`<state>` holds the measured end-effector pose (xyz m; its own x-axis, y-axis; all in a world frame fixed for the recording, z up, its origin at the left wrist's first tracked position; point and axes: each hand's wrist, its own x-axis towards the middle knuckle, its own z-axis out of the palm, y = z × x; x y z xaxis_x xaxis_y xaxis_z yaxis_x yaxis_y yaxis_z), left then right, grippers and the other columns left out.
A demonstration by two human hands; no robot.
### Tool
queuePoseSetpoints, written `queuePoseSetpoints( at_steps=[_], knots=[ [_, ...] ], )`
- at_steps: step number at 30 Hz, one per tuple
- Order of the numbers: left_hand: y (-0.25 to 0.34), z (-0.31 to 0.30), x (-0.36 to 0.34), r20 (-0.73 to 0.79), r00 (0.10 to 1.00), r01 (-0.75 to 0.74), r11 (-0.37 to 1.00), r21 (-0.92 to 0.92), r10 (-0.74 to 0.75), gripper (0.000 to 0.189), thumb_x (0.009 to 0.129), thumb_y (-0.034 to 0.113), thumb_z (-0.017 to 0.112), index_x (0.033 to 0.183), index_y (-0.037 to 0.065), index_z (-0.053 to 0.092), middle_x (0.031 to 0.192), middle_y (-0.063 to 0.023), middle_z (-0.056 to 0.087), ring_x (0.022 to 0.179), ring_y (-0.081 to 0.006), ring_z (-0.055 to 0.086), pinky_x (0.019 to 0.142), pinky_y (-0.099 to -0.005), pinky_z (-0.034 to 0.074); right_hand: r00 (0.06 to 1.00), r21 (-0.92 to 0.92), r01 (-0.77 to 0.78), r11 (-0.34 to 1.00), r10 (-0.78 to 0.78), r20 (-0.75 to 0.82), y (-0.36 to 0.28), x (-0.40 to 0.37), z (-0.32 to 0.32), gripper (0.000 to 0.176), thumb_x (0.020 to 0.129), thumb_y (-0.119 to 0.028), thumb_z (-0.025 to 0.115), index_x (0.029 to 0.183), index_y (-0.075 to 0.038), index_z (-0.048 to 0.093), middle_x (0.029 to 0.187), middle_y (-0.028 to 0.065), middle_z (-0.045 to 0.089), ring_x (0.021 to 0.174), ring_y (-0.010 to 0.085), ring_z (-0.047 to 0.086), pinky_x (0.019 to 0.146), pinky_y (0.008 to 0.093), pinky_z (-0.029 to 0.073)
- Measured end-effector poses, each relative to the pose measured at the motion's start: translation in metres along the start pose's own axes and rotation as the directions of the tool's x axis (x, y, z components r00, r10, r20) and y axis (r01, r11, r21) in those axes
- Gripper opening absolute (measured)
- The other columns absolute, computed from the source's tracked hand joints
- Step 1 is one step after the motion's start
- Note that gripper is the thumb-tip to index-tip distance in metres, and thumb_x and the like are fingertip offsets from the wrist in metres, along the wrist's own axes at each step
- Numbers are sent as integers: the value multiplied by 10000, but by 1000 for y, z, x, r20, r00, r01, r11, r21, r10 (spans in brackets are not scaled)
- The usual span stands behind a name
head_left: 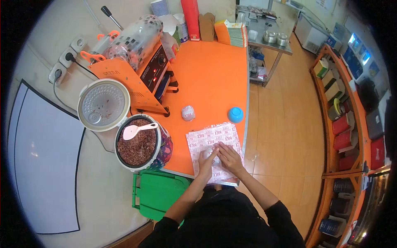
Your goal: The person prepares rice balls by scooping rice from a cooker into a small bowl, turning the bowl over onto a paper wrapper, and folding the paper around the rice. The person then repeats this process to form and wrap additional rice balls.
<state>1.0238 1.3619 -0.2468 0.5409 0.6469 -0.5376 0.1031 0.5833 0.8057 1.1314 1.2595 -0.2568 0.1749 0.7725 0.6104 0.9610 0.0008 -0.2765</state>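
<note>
My left hand [205, 163] and my right hand [230, 159] meet around a small paper-wrapped bundle [216, 158], partly hidden under them. The left thumb and fingers hold its left side; the right fingers lie together over its right side. Beneath both hands lies a stack of white wrapping paper [217, 134] with red print. Another round wrapped bundle [188, 113] sits farther back on the orange table [206, 78]. A blue bowl [235, 115] stands just beyond the paper, near the table's right edge.
To the left, an open rice cooker [165, 146] holds reddish-brown rice with a pink paddle [138, 130] on top. An orange sealing machine [124, 84] stands behind it. Below is a green bin [161, 194]. Orange shelves [326, 144] line the right side.
</note>
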Motion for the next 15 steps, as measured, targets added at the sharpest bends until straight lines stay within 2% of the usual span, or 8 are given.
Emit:
queuePoseSetpoints(
  at_steps=[2,3,4,6,9,12,14,15],
  knots=[
    [-8,1,10,32,999,0,967,-255,9,548,781,200,816,1227,35,544,1123,-85,589,1061,-197,573,903,-346,478,997,59,-14,998,19,-78,3,5,3,550,715,61,601,1253,-52,618,1170,155,646,1071,276,637,935,423,496],
    [-22,-3,21,8,981,-194,977,-91,196,513,790,194,801,1215,43,557,1119,-77,593,1058,-197,575,902,-353,479,993,91,-21,996,32,-117,2,8,5,559,718,68,590,1262,-57,616,1120,160,668,1004,284,671,897,418,520],
    [-31,-6,28,15,926,-377,923,77,377,478,800,189,787,1203,50,570,1114,-69,597,1055,-198,578,901,-360,479,982,160,-143,977,160,-103,-5,9,8,569,729,75,575,1280,-63,608,1062,162,676,922,272,679,843,394,529],
    [-39,-3,36,-5,892,-452,891,39,453,398,825,189,747,1169,62,592,1116,-66,602,1066,-204,578,905,-369,479,914,285,-372,883,402,-50,-22,10,11,589,752,91,545,1316,-75,591,948,167,691,758,247,695,736,347,547],
    [-3,21,24,-34,987,-155,871,-466,157,286,871,225,676,1106,76,611,1111,-79,610,1087,-210,579,903,-365,484,677,417,-731,540,647,351,-24,23,0,561,838,-82,563,1395,-80,501,1171,244,636,983,368,680,796,388,553],
    [-4,22,52,18,999,37,726,-687,-35,242,897,285,630,1043,92,613,1037,-79,618,1020,-192,602,855,-341,501,641,502,-757,418,624,447,-24,30,-1,510,931,-164,481,1434,-84,451,1230,281,592,1080,395,635,865,394,519],
    [32,41,39,-12,990,82,641,-763,-141,230,902,310,618,994,100,608,964,-64,618,925,-173,625,802,-316,513,705,585,-684,437,602,375,-25,30,5,463,974,-196,461,1423,-85,474,1104,252,647,939,280,657,835,367,511],
    [31,38,51,11,996,66,681,-729,-85,253,898,331,621,1000,100,599,953,-64,619,905,-174,628,786,-314,515,721,599,-664,447,593,358,-22,28,7,454,994,-244,454,1417,-79,480,1144,253,642,1009,285,649,898,371,486]
  ],
)
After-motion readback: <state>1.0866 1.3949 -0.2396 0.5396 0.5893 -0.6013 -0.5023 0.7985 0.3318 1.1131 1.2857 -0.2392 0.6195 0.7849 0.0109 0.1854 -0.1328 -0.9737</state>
